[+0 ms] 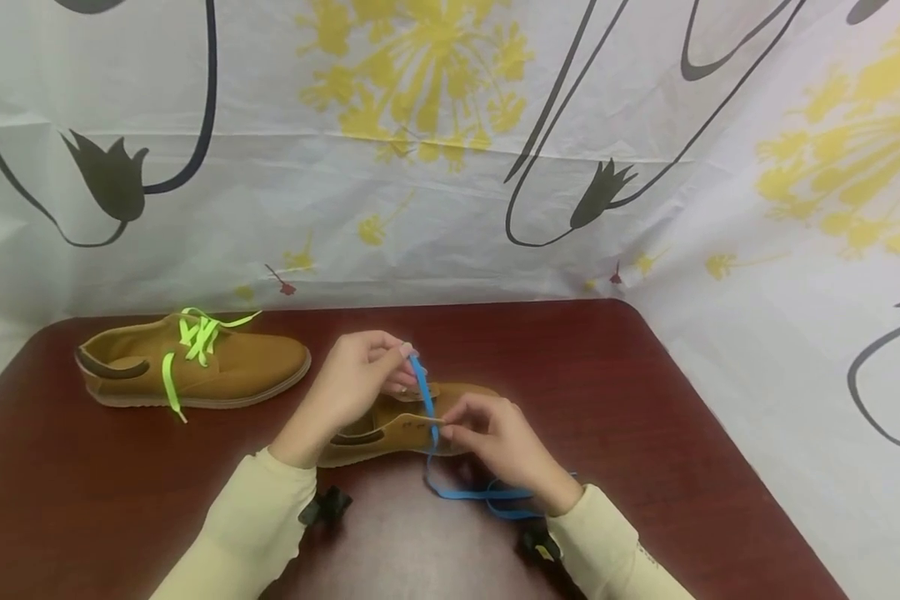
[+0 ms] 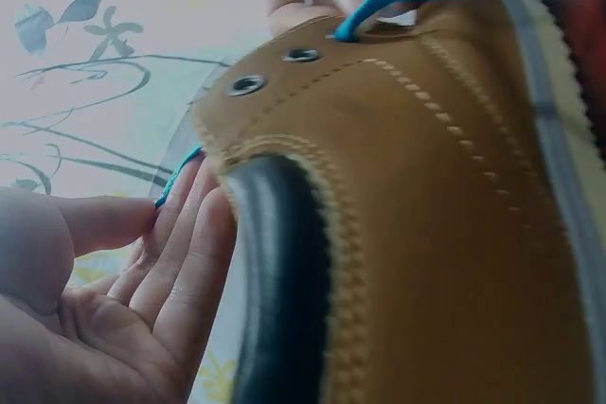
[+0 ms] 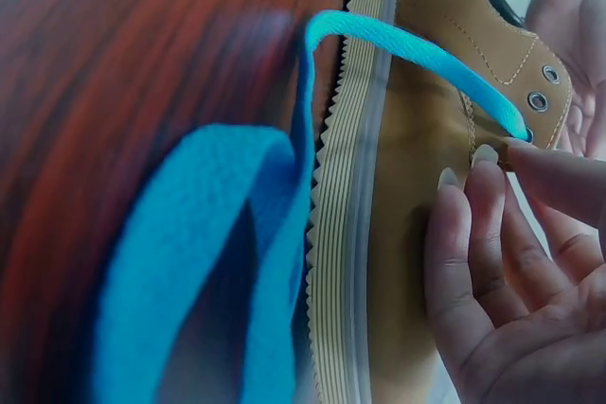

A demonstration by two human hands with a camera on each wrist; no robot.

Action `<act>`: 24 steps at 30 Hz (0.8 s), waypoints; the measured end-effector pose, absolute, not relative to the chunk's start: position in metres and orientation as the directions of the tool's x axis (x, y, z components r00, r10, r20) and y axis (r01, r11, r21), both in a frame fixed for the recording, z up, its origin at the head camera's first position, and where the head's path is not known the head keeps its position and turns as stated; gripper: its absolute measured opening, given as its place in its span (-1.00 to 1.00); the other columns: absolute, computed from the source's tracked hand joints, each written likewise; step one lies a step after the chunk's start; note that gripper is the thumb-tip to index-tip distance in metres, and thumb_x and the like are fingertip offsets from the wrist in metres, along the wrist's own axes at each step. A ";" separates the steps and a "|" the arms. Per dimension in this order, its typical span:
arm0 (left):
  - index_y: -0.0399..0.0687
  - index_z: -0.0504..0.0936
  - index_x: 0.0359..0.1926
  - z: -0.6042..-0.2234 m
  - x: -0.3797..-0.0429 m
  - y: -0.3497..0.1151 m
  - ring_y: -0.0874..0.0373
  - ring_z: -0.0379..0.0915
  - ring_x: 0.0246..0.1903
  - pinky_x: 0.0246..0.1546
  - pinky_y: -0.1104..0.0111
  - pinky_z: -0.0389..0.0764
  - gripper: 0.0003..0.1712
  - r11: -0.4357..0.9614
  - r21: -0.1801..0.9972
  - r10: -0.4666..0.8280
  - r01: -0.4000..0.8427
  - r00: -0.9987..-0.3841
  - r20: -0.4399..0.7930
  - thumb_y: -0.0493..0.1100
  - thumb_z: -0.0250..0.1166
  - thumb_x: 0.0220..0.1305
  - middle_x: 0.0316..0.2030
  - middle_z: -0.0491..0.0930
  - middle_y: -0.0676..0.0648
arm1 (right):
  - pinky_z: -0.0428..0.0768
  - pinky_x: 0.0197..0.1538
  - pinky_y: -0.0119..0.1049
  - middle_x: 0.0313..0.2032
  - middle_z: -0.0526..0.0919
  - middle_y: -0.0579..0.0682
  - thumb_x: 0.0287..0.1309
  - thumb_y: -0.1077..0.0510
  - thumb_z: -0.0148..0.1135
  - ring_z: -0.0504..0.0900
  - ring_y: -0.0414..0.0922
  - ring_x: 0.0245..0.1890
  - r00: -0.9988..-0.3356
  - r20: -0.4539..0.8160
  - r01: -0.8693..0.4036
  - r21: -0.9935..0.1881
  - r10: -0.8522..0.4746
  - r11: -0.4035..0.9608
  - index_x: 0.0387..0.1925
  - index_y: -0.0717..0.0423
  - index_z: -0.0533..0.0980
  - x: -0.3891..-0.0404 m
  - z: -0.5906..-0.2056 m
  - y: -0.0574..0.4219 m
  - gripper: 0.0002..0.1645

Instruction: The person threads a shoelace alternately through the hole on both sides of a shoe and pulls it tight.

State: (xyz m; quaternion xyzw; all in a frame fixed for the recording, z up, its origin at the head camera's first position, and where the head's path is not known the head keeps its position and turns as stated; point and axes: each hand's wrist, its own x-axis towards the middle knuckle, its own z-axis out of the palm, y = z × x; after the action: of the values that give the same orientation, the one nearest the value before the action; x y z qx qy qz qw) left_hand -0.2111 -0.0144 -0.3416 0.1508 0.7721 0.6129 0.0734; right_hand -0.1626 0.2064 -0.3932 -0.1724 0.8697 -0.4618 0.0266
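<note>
My left hand pinches the end part of a blue shoelace between thumb and fingers, above a tan shoe. In the left wrist view, that lace end shows behind the flap's edge. The lace passes through the front eyelet of the near flap; two eyelets beside it have no lace through them. My right hand pinches the flap's edge beside the threaded eyelet, thumb on one side and fingers on the other. The rest of the lace hangs down outside the shoe onto the table.
A second tan shoe with neon yellow laces stands at the back left of the dark red table. A patterned white cloth hangs behind. Small black devices sit at both wrists.
</note>
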 end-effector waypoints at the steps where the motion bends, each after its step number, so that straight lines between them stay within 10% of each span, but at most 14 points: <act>1: -0.39 0.65 -0.11 -0.340 -0.212 -0.014 -0.02 0.77 -0.33 -0.27 0.25 0.77 -0.71 0.200 0.969 0.315 0.144 -0.946 0.076 -0.19 0.16 0.50 -0.32 0.75 -0.29 | 0.63 -0.27 -0.39 -0.32 0.74 -0.16 0.26 0.08 0.38 0.65 -0.25 -0.36 -0.939 0.112 -0.276 -0.812 -0.326 0.514 -0.26 0.04 0.68 -0.163 -0.393 0.206 -0.88; 24: -0.28 0.65 -0.10 -0.269 -0.229 -0.006 0.02 0.71 -0.33 -0.23 0.31 0.74 -0.69 0.235 0.928 0.283 0.288 -0.934 0.218 -0.08 0.15 0.53 -0.30 0.73 -0.22 | 0.67 -0.26 -0.36 -0.34 0.76 0.01 0.27 0.17 0.36 0.70 -0.19 -0.35 -0.944 0.090 -0.245 -0.838 -0.319 0.488 -0.29 0.09 0.67 -0.159 -0.394 0.206 -0.93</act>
State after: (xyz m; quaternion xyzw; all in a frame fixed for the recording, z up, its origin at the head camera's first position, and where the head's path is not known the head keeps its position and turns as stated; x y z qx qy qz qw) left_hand -0.2289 -0.0060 -0.2694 0.1818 0.7858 0.5912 -0.0020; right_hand -0.1593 0.2062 -0.3941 -0.1635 0.8616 -0.4790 0.0387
